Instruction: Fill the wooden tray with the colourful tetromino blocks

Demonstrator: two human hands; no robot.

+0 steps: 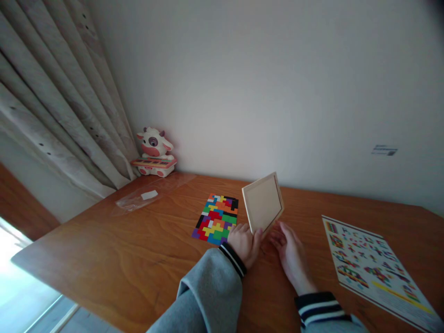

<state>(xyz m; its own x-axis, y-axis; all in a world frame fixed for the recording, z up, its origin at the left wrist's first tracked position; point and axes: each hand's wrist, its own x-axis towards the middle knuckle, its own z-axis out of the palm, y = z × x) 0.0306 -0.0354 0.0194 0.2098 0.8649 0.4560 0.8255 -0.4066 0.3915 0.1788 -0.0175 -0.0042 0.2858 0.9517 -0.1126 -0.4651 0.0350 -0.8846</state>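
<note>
My left hand [243, 243] is closed on the lower edge of a shallow wooden puzzle tray [262, 203], its thumb on the near side. The tray is tilted up off the table, with its raised rim and bare inner face towards me. My right hand [288, 252] is beside the tray's lower right corner, fingers loosely bent and apart; I cannot tell whether the fingertips touch it. Just left of the tray, colourful tetris-like puzzle pieces [215, 219] lie flat, fitted together in a rectangle. My left hand is by their lower right corner and partly covers it.
A printed pattern sheet [374, 268] lies on the wooden table [138, 268] at the right. At the back left sit a cow toy with a keyboard [154, 155] and a clear plastic bag [133, 201] with a white label. The wall [277, 92] rises behind; a curtain [62, 97] hangs at left.
</note>
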